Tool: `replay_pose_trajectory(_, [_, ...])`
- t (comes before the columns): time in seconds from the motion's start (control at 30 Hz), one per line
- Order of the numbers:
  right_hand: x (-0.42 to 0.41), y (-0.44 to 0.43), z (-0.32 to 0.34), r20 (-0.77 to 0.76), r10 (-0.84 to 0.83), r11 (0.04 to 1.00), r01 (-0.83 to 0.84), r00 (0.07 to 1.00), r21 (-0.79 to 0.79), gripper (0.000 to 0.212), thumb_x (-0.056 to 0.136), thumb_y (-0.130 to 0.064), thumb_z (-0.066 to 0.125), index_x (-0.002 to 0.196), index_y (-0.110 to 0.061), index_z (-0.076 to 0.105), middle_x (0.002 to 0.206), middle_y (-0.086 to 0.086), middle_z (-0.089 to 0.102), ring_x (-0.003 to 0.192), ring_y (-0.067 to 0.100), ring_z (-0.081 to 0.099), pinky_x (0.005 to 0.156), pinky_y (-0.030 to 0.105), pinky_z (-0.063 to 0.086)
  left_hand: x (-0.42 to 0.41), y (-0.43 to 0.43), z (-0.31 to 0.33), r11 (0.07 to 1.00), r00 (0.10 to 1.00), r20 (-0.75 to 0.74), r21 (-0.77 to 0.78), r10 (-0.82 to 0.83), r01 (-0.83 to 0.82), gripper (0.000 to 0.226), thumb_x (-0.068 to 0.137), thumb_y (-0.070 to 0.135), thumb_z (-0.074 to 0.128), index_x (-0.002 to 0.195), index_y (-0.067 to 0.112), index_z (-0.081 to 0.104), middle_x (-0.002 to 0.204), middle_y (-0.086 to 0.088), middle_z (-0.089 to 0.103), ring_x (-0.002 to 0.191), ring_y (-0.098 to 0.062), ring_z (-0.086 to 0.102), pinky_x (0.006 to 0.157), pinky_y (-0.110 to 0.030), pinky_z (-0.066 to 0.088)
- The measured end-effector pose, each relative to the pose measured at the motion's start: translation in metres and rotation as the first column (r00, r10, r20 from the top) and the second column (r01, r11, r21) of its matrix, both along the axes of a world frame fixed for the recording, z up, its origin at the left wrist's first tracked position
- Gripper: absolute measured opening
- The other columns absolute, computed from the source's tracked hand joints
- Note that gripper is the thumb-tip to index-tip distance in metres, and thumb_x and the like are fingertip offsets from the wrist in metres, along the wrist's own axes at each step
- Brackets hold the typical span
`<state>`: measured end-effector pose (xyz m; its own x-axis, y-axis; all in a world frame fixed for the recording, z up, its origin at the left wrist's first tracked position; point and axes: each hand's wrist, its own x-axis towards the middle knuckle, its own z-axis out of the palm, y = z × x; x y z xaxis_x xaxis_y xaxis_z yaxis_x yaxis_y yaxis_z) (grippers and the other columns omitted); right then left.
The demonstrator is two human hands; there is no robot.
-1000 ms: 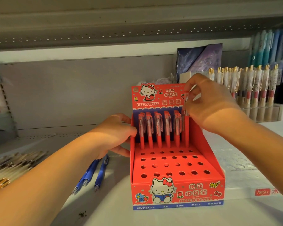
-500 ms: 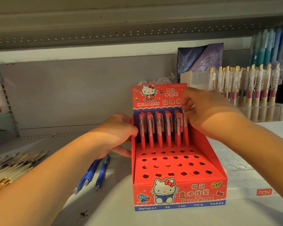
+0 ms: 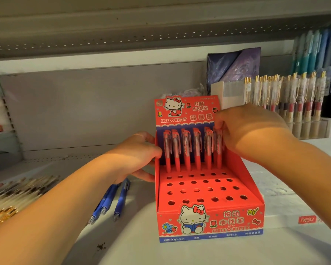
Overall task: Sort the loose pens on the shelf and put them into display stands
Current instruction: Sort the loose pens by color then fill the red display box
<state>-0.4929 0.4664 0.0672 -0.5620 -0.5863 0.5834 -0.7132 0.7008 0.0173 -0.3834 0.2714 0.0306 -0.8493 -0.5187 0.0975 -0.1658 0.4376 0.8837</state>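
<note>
A red Hello Kitty display stand (image 3: 208, 220) sits on the shelf in the middle. Several red pens (image 3: 186, 150) stand upright in its back row of holes; the other rows of holes are bare. My left hand (image 3: 134, 155) grips the stand's left wall, thumb on the inner side. My right hand (image 3: 250, 131) pinches the top of the rightmost red pen (image 3: 219, 150), which stands in the back row.
Three blue pens (image 3: 111, 201) lie loose on the shelf left of the stand. A heap of gold-clipped pens (image 3: 17, 194) lies at the far left. A clear stand of white and gold pens (image 3: 287, 100) and blue packets stand at the back right. An upper shelf hangs overhead.
My right hand has come down with the rightmost red pen, lowering it into the back row. The left hand has stayed on the stand's wall.
</note>
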Motion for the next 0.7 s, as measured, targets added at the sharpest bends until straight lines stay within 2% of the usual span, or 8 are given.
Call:
replay_pose_trajectory(0.07, [-0.003,0.001,0.001,0.009,-0.002,1.0,0.002,1.0,0.01,0.018,0.088,-0.029,0.053,0.103,-0.023,0.06,0.083,0.0,0.054,0.088,0.028,0.054,0.081,0.042,0.053,-0.001,-0.001,0.0,0.996,1.0,0.017,-0.086,-0.014,0.015,0.024,0.09,0.007,0.056,0.106,0.024,0.053,0.102,-0.01,0.065,0.086,-0.018,0.068,0.052,-0.034,0.059])
replay_pose_trajectory(0.13, [-0.006,0.004,-0.003,-0.033,0.011,1.0,-0.011,0.999,-0.007,0.025,0.088,-0.031,0.051,0.111,-0.026,0.059,0.102,0.002,0.061,0.103,0.027,0.052,0.086,0.04,0.051,-0.002,-0.002,0.0,0.983,0.999,0.036,-0.183,-0.015,0.021,0.022,0.09,0.014,0.06,0.104,0.027,0.051,0.102,-0.007,0.064,0.089,-0.017,0.067,0.052,-0.035,0.06])
replay_pose_trajectory(0.23, [0.003,0.003,-0.007,-0.005,0.223,0.969,-0.222,0.975,-0.104,0.03,0.086,-0.034,0.058,0.116,-0.035,0.063,0.11,-0.002,0.063,0.103,0.021,0.054,0.086,0.03,0.047,0.001,-0.006,0.0,0.958,0.998,0.058,-0.287,-0.008,0.024,0.019,0.089,0.027,0.064,0.103,0.032,0.051,0.097,0.0,0.066,0.087,-0.015,0.068,0.06,-0.04,0.062])
replay_pose_trajectory(0.33, [0.008,0.003,-0.013,0.095,0.457,0.883,-0.439,0.884,-0.166,0.033,0.087,-0.039,0.063,0.119,-0.046,0.061,0.114,-0.021,0.062,0.1,0.003,0.055,0.082,0.016,0.042,0.008,-0.009,0.004,0.93,0.996,0.091,-0.363,-0.024,0.055,0.018,0.089,0.037,0.065,0.102,0.034,0.053,0.097,0.006,0.067,0.085,-0.012,0.069,0.069,-0.039,0.063])
replay_pose_trajectory(0.43, [0.013,0.0,-0.019,0.169,0.563,0.825,-0.54,0.809,-0.165,0.034,0.088,-0.038,0.064,0.121,-0.046,0.061,0.114,-0.037,0.053,0.109,-0.015,0.046,0.085,-0.002,0.026,0.022,-0.006,0.01,0.923,0.997,0.07,-0.38,-0.044,0.067,0.021,0.09,0.041,0.064,0.107,0.029,0.059,0.1,0.004,0.07,0.09,-0.018,0.07,0.085,-0.044,0.058])
replay_pose_trajectory(0.5, [0.019,0.0,-0.02,0.182,0.604,0.795,-0.572,0.776,-0.202,0.032,0.087,-0.034,0.065,0.117,-0.045,0.063,0.113,-0.04,0.054,0.108,-0.02,0.049,0.085,-0.005,0.027,0.039,-0.004,0.013,0.94,0.998,0.006,-0.338,-0.059,0.057,0.024,0.09,0.042,0.064,0.109,0.027,0.06,0.106,0.003,0.07,0.093,-0.016,0.07,0.089,-0.044,0.055])
replay_pose_trajectory(0.6, [0.031,-0.001,-0.021,0.237,0.642,0.766,-0.596,0.729,-0.24,0.027,0.085,-0.037,0.063,0.111,-0.043,0.067,0.109,-0.038,0.061,0.106,-0.018,0.053,0.083,-0.004,0.035,0.086,-0.007,0.018,0.929,0.994,-0.058,-0.363,-0.093,0.066,0.036,0.081,0.05,0.066,0.111,0.032,0.062,0.104,0.01,0.069,0.096,-0.016,0.069,0.092,-0.046,0.054])
replay_pose_trajectory(0.7, [0.053,-0.016,-0.028,0.273,0.694,0.72,-0.624,0.667,-0.304,0.025,0.085,-0.029,0.067,0.109,-0.032,0.071,0.109,-0.026,0.068,0.104,-0.002,0.062,0.091,0.013,0.046,0.141,-0.029,0.018,0.921,0.988,-0.046,-0.372,-0.146,0.118,0.03,0.083,0.049,0.067,0.11,0.037,0.063,0.103,0.017,0.069,0.097,-0.021,0.068,0.087,-0.051,0.055])
